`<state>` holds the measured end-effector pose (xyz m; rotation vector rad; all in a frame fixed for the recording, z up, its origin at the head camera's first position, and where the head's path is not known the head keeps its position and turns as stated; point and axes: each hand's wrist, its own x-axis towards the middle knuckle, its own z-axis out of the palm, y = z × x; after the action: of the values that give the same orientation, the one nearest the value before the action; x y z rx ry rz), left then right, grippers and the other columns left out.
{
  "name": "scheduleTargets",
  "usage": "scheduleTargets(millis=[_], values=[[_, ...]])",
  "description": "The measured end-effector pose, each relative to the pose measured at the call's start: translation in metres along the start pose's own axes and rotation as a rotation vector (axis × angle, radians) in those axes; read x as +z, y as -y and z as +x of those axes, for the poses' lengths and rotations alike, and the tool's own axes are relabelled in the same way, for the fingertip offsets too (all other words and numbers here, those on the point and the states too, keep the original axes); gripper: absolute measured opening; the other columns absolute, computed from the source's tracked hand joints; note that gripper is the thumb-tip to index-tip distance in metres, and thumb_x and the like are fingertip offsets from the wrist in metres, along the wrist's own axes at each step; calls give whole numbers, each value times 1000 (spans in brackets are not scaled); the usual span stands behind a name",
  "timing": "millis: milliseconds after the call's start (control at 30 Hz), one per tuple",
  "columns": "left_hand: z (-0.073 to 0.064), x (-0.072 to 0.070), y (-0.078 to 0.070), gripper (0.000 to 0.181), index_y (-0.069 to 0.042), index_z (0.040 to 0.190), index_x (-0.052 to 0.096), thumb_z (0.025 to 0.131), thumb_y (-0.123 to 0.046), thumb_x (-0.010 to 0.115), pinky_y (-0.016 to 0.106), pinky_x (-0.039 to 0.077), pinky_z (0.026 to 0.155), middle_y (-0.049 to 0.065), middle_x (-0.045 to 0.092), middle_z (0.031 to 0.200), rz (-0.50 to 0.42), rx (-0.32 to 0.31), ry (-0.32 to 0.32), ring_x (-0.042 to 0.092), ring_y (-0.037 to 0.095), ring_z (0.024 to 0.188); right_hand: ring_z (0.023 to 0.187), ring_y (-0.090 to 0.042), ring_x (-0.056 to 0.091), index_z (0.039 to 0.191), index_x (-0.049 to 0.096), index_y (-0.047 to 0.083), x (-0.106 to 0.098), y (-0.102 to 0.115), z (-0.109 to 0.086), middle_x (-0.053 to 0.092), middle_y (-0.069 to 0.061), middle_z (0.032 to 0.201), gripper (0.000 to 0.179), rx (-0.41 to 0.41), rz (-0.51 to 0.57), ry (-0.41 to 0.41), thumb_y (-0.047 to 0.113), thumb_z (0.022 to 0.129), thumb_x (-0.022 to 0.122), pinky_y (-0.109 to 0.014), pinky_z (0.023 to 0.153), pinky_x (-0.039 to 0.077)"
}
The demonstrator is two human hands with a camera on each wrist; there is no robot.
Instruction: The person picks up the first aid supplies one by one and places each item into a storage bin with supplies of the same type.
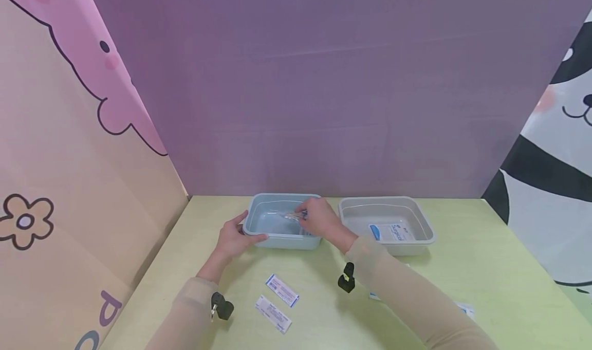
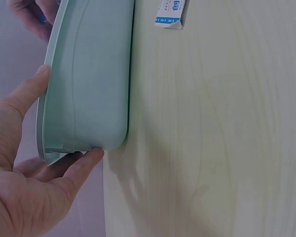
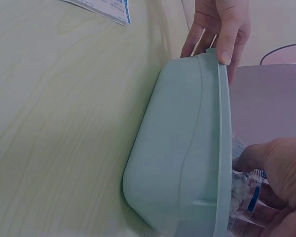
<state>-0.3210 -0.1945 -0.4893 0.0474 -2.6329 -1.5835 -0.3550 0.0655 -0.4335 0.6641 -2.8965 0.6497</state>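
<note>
A light blue-green plastic bin point(image 1: 287, 242) stands at the back of the table. My left hand point(image 1: 233, 239) grips its front left corner, thumb over the rim and fingers against the end, as the left wrist view shows too. Over the bin's right part, my right hand point(image 1: 321, 219) pinches a crinkled clear plastic packet point(image 3: 241, 192) with small white pieces inside and a blue printed strip. Its lower part is hidden behind the bin's wall in the right wrist view. Something pale lies in the bin under the right hand, mostly covered.
To the right stands a whitish bin point(image 1: 427, 235) holding a flat packet point(image 1: 393, 232) marked "Surgical". Two slim white packets point(image 1: 282, 290) with blue print lie in front. More packets point(image 1: 466, 309) show partly beside the right sleeve. A purple wall point(image 1: 296, 108) rises behind the bins.
</note>
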Motion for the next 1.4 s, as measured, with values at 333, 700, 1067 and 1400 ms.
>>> scheduleTargets(millis=[333, 700, 1067, 1400], values=[[1, 0, 2, 103, 2, 161, 40, 79, -26, 96, 45, 61, 97, 33, 67, 138, -10, 10, 3, 69, 41, 126, 86, -16, 71, 116, 82, 9, 3, 3, 4, 81, -10, 117, 23, -6, 0, -1, 12, 94, 77, -36, 81, 61], [2, -1, 2, 103, 0, 161, 41, 79, -25, 97, 45, 61, 97, 32, 67, 137, -29, 3, 3, 70, 40, 126, 103, -24, 77, 115, 82, 7, 8, 5, 7, 82, -10, 115, 23, -3, 35, -10, 11, 93, 78, -41, 93, 63], [2, 0, 3, 103, 0, 161, 41, 78, -25, 97, 46, 61, 99, 33, 66, 138, -27, -5, 2, 69, 41, 127, 108, -27, 77, 114, 82, 5, 11, 3, 7, 82, -11, 115, 23, 12, 48, -18, 14, 93, 80, -43, 97, 62], [-2, 0, 1, 103, 0, 162, 40, 79, -26, 96, 45, 61, 97, 34, 66, 139, -16, -3, 8, 69, 41, 127, 109, -29, 77, 114, 81, 1, 16, -1, 7, 82, -13, 113, 33, -11, 68, -38, 21, 89, 86, -43, 95, 62]])
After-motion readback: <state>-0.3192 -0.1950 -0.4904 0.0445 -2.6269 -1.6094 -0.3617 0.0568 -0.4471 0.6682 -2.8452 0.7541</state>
